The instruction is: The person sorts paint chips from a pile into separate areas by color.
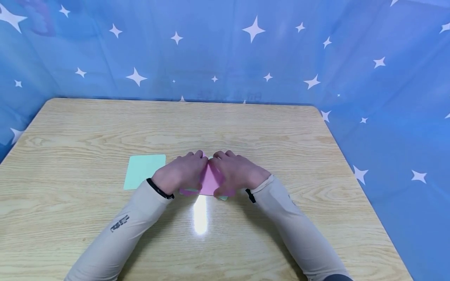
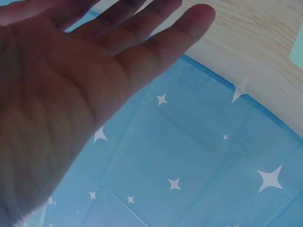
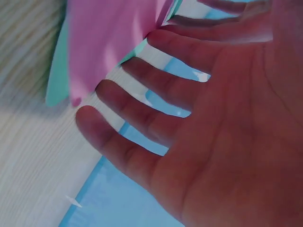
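A pink sheet (image 1: 210,182) lies on the table between my two hands. Under it a mint green sheet shows as a corner (image 1: 223,198) in the head view and as a strip (image 3: 57,85) in the right wrist view. My left hand (image 1: 183,171) reaches over the pink sheet's left side; its fingers look fairly straight in the left wrist view, where the pink sheet is out of sight. My right hand (image 1: 237,171) spans the right side, with extended fingertips (image 3: 106,92) at the pink sheet's edge. Whether either thumb pinches it is hidden.
A flat mint green square (image 1: 145,168) lies left of my left hand. The light wood table (image 1: 263,234) ends at the back against a blue curtain (image 1: 211,50) with white stars, which also runs along the right side.
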A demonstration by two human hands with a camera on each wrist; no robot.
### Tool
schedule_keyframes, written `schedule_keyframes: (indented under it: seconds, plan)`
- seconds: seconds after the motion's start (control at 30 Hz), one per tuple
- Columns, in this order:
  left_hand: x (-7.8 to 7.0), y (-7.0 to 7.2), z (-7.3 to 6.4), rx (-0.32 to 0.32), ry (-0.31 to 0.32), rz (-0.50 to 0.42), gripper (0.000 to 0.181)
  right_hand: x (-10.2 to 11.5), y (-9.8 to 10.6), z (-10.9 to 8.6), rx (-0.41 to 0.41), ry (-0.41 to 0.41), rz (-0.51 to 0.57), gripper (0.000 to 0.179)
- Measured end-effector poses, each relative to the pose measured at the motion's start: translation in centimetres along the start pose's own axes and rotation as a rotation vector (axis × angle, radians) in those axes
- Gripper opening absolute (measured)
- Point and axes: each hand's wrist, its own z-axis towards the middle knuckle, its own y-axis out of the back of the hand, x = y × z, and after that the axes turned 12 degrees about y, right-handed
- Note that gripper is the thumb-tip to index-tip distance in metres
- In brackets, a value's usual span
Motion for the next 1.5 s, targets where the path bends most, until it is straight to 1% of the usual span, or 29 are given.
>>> schedule_keyframes:
  seconds: [0.1,0.2,0.27,0.33,0.43,0.6,0.7,0.77,0.9,1.03,1.13,1.27,1.4,1.5]
  plan:
    - [0.0,-0.1,0.1,-0.002,0.005,-0.008,0.054,0.2,-0.2,0.0,0.015,0.006,-0.004,0.092]
    - [-0.1,0.0,0.1,0.008,0.009,-0.012,0.052,0.3,-0.3,-0.1,0.001,0.013,0.015,0.091]
    - [-0.1,0.0,0.0,0.013,0.010,-0.015,0.054,0.3,-0.2,-0.1,-0.008,0.018,0.028,0.088]
    - [0.0,0.0,0.0,0.012,0.006,-0.023,0.059,0.3,-0.1,-0.2,-0.016,0.024,0.040,0.088]
    - [0.1,0.1,-0.1,0.002,-0.006,-0.041,0.074,0.2,0.1,-0.3,-0.030,0.038,0.048,0.089]
    - [0.4,0.4,0.0,-0.008,-0.043,-0.097,0.098,0.0,0.6,-0.5,-0.082,0.064,0.062,0.098]
    - [0.6,0.7,0.0,0.000,-0.050,-0.138,0.104,-0.2,0.8,-0.6,-0.113,0.075,0.073,0.098]
    - [0.6,0.7,0.0,0.002,-0.054,-0.150,0.106,-0.4,0.8,-0.6,-0.127,0.081,0.083,0.096]
    - [0.7,0.6,0.1,0.002,-0.060,-0.143,0.105,-0.5,0.7,-0.5,-0.138,0.097,0.105,0.093]
    - [0.8,0.4,0.2,-0.009,-0.066,-0.145,0.101,-0.6,0.5,-0.4,-0.147,0.101,0.119,0.092]
    - [0.8,0.4,0.2,-0.012,-0.068,-0.159,0.096,-0.7,0.4,-0.4,-0.147,0.098,0.105,0.091]
    - [0.9,0.5,0.2,-0.020,-0.078,-0.146,0.094,-0.8,0.6,-0.4,-0.158,0.109,0.057,0.085]
    - [1.2,1.3,0.0,-0.066,-0.113,-0.155,0.086,-0.9,1.2,-0.5,-0.212,0.146,-0.012,0.079]
    - [1.7,2.1,-0.3,-0.113,-0.152,-0.178,0.077,-0.9,1.8,-0.9,-0.262,0.158,-0.020,0.078]
